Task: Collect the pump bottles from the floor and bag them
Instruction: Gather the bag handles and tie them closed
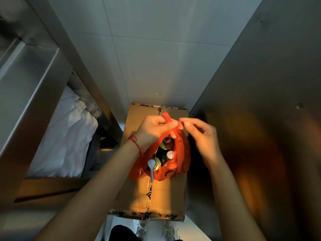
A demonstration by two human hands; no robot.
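A: Head view: where is the bag (180, 153)?
B: On the box (156, 197), bottles (169, 154) inside, handles (171, 120) up

A: Hands?
B: Left hand (152, 129) pinches one handle; right hand (201, 134) pinches the other from the right. The handles meet between both hands, equally near; tying them looks next

Taped cardboard box (139, 197) at centre, on tiled floor (147, 58). White cloth (69, 133) at 9 o'clock under steel shelf (26, 84). Steel panel (269, 101) at 3 o'clock.
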